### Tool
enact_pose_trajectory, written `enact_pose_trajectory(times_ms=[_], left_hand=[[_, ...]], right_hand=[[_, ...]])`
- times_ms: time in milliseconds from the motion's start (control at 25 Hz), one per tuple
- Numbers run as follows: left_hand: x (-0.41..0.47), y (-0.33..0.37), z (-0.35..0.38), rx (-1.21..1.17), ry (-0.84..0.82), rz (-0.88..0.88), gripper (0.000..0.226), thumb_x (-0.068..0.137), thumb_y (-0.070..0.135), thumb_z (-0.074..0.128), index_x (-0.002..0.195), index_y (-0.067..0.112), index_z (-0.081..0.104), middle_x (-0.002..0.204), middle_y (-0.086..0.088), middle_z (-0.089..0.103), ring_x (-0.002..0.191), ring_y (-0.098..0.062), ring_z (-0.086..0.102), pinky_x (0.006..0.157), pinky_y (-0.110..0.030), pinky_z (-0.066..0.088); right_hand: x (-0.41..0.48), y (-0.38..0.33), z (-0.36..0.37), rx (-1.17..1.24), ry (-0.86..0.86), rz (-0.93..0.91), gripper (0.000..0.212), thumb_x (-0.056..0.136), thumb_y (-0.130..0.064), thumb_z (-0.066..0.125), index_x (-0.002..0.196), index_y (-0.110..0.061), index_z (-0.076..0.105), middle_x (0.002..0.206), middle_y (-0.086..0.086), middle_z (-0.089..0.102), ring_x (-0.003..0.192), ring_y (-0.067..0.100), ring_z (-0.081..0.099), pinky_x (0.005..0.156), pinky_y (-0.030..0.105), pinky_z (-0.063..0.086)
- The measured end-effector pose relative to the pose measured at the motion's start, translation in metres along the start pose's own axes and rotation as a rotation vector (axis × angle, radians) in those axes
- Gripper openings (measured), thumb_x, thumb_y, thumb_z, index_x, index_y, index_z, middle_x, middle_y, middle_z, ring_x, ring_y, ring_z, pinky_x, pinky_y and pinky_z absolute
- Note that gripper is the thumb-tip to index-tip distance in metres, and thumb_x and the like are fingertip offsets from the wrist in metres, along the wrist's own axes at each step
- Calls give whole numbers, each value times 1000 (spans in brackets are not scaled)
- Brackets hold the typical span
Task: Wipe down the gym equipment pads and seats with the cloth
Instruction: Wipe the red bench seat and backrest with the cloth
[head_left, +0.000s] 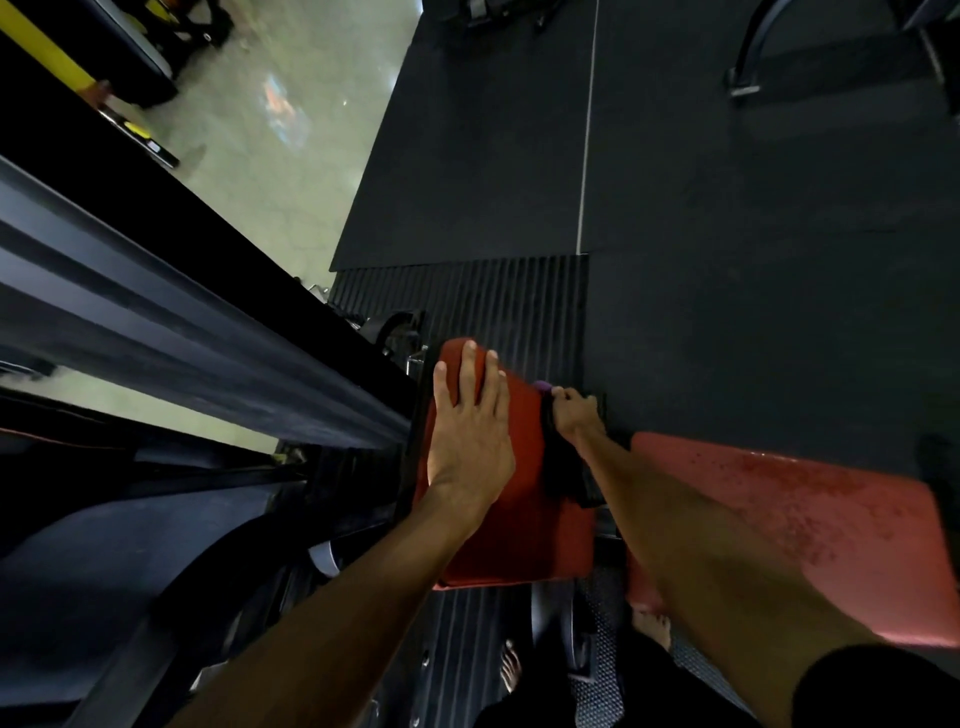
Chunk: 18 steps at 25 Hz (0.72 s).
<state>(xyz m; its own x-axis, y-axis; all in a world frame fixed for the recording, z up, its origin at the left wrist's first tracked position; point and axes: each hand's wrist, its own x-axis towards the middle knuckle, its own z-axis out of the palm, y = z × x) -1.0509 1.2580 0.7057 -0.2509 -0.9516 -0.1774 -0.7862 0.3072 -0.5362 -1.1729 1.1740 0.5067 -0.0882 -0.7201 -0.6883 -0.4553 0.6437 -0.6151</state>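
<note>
**Left hand flat on red pad; right hand gripping cloth at the pad's right edge.**

Left: fingers straight and spread, palm pressed on the pad's upper face, fingertips near its far corner. Right: fingers curled round the dark cloth, held against the right side of the same pad, with a small purple bit showing just past the knuckles. Just beside, to the right, a second, paler red pad, speckled with darker spots and partly under the right forearm. To the left, dark frame bars running diagonally. Beneath, a ribbed black mat; farther out, smooth dark floor mats and pale floor. Bare feet near the bottom edge.
</note>
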Motion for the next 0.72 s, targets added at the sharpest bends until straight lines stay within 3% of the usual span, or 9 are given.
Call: enact_pose_trajectory(times_ms=[120, 320, 400, 560, 640, 720], left_hand=[[0, 0, 3, 4, 2, 1, 67, 102, 33, 24, 157, 1, 3, 164, -23, -11, 146, -48, -24, 116, -66, 2], [1, 2, 3, 24, -17, 15, 69, 102, 38, 18, 157, 0, 1, 163, -25, -11, 144, -51, -25, 115, -68, 1], [-1, 1, 3, 41, -8, 28, 70, 99, 37, 17, 157, -2, 3, 164, -25, -8, 144, -52, -22, 115, -69, 1], [-1, -1, 1, 71, 11, 73, 66, 100, 32, 22, 157, 0, 10, 165, -22, -1, 144, -55, -20, 113, -71, 2], [-2, -3, 1, 81, 1, 100, 65, 100, 32, 21, 157, 2, 13, 165, -21, 2, 144, -56, -20, 113, -71, 0], [-3, -3, 0, 87, 0, 154, 64, 101, 36, 20, 157, 5, 18, 165, -19, 8, 147, -52, -16, 113, -70, -5]], right_hand=[[-59, -9, 13, 189, 93, -42, 70, 95, -78, 18, 150, -39, 39, 155, 7, 32, 137, 41, 41, 112, 55, 33], [-135, 21, 51, 229, 329, -310, 56, 98, -71, 27, 148, -47, 37, 155, -6, 36, 135, 30, 46, 103, 52, 45], [-125, 48, 62, 236, 363, -258, 59, 97, -73, 25, 149, -47, 36, 155, -4, 35, 133, 30, 49, 101, 52, 47], [-70, 43, 39, 308, 272, 56, 55, 104, -60, 33, 150, -32, 43, 151, 15, 41, 130, 42, 51, 106, 51, 41], [-69, 15, 25, 289, 277, 15, 52, 105, -58, 33, 147, -31, 48, 148, 15, 45, 129, 40, 52, 105, 48, 41], [-94, -4, 27, 278, 346, -171, 47, 105, -55, 37, 146, -36, 49, 148, 6, 45, 127, 31, 54, 103, 44, 43]])
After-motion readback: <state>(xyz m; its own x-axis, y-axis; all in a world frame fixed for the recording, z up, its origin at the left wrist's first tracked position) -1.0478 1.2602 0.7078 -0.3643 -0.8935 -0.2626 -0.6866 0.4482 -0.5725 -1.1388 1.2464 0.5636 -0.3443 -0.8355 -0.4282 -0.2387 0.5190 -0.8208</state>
